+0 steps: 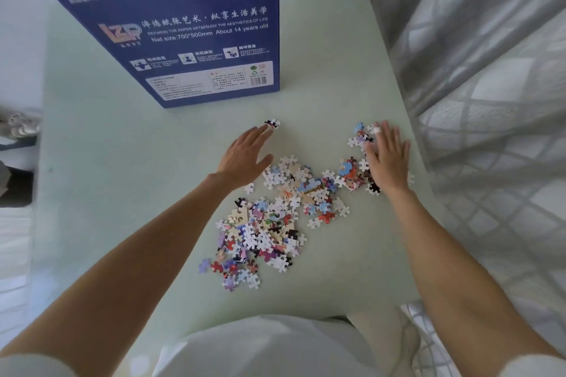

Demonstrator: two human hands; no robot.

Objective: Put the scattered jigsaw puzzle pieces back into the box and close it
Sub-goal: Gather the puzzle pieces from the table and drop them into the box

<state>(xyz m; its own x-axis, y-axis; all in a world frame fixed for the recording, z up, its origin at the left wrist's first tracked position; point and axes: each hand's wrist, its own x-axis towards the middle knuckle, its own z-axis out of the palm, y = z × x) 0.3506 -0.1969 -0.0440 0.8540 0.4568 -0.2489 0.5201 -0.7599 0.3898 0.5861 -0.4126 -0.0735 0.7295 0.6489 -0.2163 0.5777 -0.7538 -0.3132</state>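
**Both hands spread over scattered jigsaw pieces beside blue box**

Head camera: A person reaches with both bare arms across a pale green surface (122, 162) strewn with jigsaw pieces (269, 223). The left hand (245, 156) lies flat with fingers straight and together, fingertips touching a lone dark piece (272, 124) that sits apart from the rest, near the lower edge of the box. It holds nothing. The right hand (387, 156) is also spread flat, fingers straight, pressing down on the right-hand end of the scatter; a white band (377, 130) wraps one fingertip. It too grips nothing, and several pieces show just beside its thumb and under its palm edge.

The main heap of pieces lies between the two forearms, thickest toward the person's body, with a looser trail running up and to the right toward the right hand. The blue box (183, 24) stands at the far side of the surface, printed face toward the camera, well clear of the heap. A sheer patterned curtain (490, 70) hangs along the right edge of the surface. White clothing (260, 346) fills the bottom of the view.
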